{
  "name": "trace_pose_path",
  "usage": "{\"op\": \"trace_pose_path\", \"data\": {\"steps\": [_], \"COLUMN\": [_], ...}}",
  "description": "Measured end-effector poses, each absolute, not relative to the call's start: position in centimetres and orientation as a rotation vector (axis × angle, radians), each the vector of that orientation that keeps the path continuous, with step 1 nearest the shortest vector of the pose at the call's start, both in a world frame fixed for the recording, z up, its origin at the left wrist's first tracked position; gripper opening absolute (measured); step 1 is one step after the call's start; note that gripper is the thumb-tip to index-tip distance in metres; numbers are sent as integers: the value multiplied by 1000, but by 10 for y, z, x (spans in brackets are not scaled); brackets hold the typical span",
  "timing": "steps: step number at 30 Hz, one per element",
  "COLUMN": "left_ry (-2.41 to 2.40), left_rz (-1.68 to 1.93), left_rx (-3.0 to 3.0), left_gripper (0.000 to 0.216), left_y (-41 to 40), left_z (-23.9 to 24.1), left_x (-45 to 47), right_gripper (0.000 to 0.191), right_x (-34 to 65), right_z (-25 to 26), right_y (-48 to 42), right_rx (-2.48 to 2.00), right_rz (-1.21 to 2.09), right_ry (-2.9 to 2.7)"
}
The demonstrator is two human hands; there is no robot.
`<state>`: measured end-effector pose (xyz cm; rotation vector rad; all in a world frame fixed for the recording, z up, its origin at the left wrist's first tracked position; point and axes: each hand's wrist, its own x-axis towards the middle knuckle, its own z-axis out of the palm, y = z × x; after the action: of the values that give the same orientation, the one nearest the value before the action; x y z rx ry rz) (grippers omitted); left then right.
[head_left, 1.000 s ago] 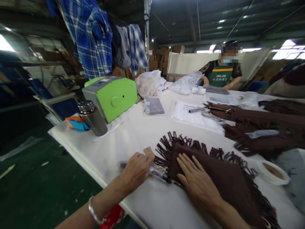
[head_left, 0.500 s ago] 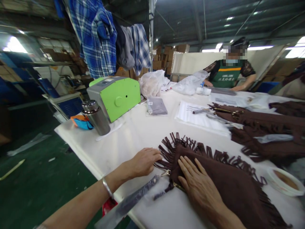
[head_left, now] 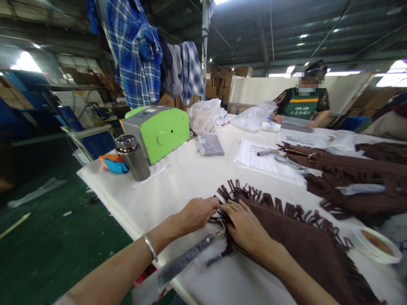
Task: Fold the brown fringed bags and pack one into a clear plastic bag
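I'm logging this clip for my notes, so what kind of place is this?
Probably a garment factory or packing workshop. A long white work table holds brown fringed garments, stacked cardboard boxes stand under a metal roof, and another person in a green apron works at the far end.

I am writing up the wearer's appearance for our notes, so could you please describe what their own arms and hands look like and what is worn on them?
Both forearms are bare, with no sleeves or gloves in view. The left hand has a thin silver bangle around its wrist. The right hand shows no ring, watch or bracelet on the part visible.
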<state>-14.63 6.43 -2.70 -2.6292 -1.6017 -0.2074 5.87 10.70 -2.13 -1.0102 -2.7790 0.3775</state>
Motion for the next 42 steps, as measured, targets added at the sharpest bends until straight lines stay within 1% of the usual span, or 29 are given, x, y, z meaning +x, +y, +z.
{"op": "trace_pose_path", "data": {"steps": [5,8,9,11,12,15,16,17,20,21,23,27,28,29,33,34,36,38,42], "left_ry": [-1444,-1519,-1572,-1654,-1677,-1710,-1726,-1744,-1801,-1814,-1818,-1819,-1823,-1823,-1824,-1830,-1844,-1853,-1882], "left_rz": [-167,-175,-167,-125,-113,-185,-244,-302,-404,-415,-425,-470,-492,-513,-564,-564,-548,-535,-538], "left_rx": [-2717,-2725,-2720,-2726,-2739,-2806,-2822,-2832,-2846,-2846,-2852,-2861,-2863,-2869,-2873,-2863,-2840,-2828,-2824], "left_gripper": [13,21,20,7,5,12,13,15,19,20,21,19,18,19,22,22,19,16,12], "left_y": [53,28,19,-1,-9,-25,-28,-29,-28,-28,-27,-26,-26,-26,-25,-25,-24,-22,-21], "left_z": [-12,-11,-13,-18,-20,-25,-25,-25,-27,-28,-30,-32,-33,-33,-36,-36,-38,-40,-40], "left_x": [-151,-158,-159,-160,-159,-152,-150,-148,-145,-145,-147,-150,-150,-151,-152,-152,-153,-153,-152], "right_gripper": [29,28,29,28,28,27,32,42,83,93,103,109,106,99,54,45,36,31,19], "right_x": [39,42,42,42,40,28,23,17,1,-2,-7,-6,-5,-4,-9,-11,-14,-12,18], "right_z": [-14,-8,-6,-3,-3,-2,-2,-2,-2,-1,-1,0,-1,-1,-9,-13,-18,-20,-7], "right_y": [115,121,122,124,124,119,115,111,102,102,110,140,146,149,139,133,121,115,127], "right_rx": [-1000,-993,-998,-1020,-1032,-1065,-1076,-1088,-1198,-1261,-1383,-1441,-1432,-1421,-1414,-1418,-1418,-1401,-1264], "right_rz": [371,403,414,419,409,342,314,274,145,134,179,310,335,357,401,402,407,428,547], "right_ry": [-2876,-2912,-2919,-2929,-2937,-2971,-2977,-2976,-2950,-2943,-2933,-2922,-2925,-2927,-2905,-2888,-2844,-2797,-2721]}}
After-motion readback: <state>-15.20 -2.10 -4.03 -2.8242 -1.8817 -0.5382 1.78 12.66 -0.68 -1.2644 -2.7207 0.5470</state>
